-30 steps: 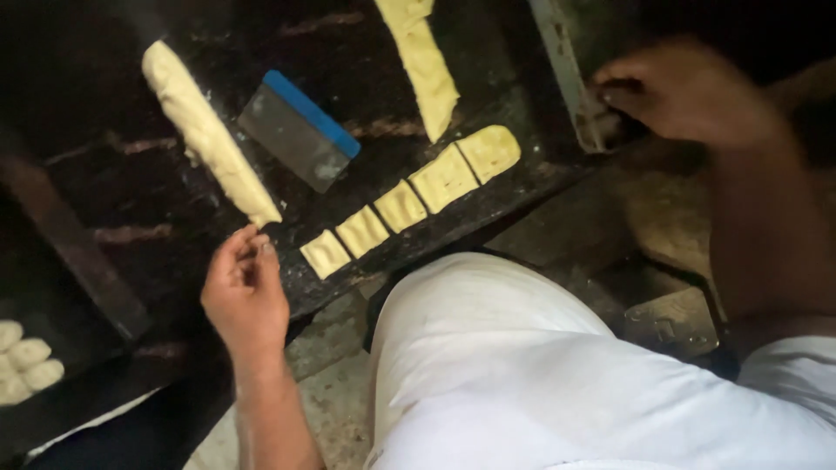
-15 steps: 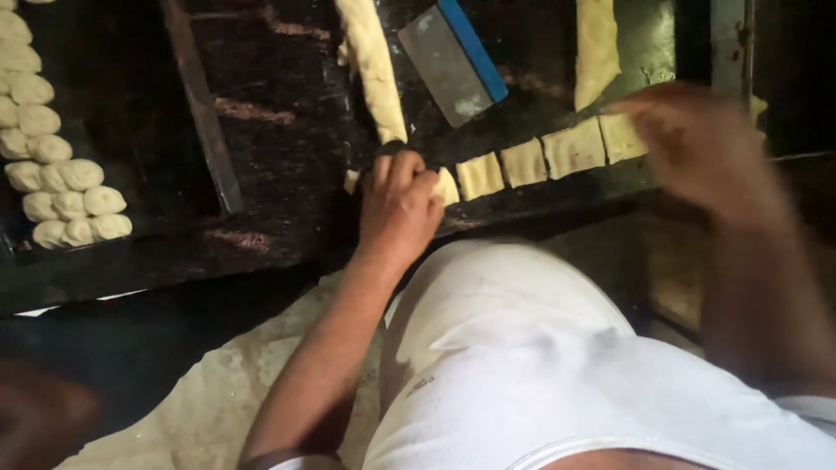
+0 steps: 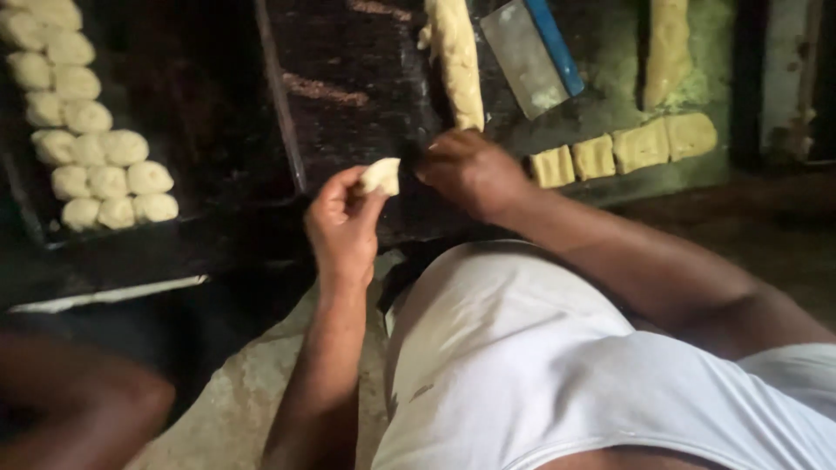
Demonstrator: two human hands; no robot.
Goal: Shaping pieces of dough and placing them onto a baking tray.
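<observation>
Far left: a dark tray (image 3: pixel 104 252) holds shaped dough balls (image 3: pixel 96 157) in rows, touching one another, well apart from both your hands.

Your left hand (image 3: pixel 341 228) is raised above the near edge of the dark board (image 3: pixel 357 104). Thumb and fingertips are closed together on a dough piece (image 3: pixel 381 176), which sits at the top of the hand, above the palm. The piece juts up and to the right, toward your other hand. Its long axis runs roughly left to right with a slight upward tilt.

Your right hand (image 3: pixel 470 172) lies just beside the piece, on its right, knuckles up. Its fingers are curled and point left toward the piece. From this view you cannot tell whether they touch it or pinch anything; the fingertips are in shadow.

The relation that matters: the piece lies between your two hands, gripped by the left, with the right the nearer free hand and closing from the right along the piece's long axis.

Right of that: a long dough log (image 3: pixel 457 61) runs up the board, its near end just above your right hand. A scraper (image 3: pixel 531 52) with a blue handle lies beside the log, flat on the board. Further right, four cut squares (image 3: pixel 623 150) sit in a row, edges touching, just beyond your right wrist. A second dough strip (image 3: pixel 669 48) lies above them.
</observation>
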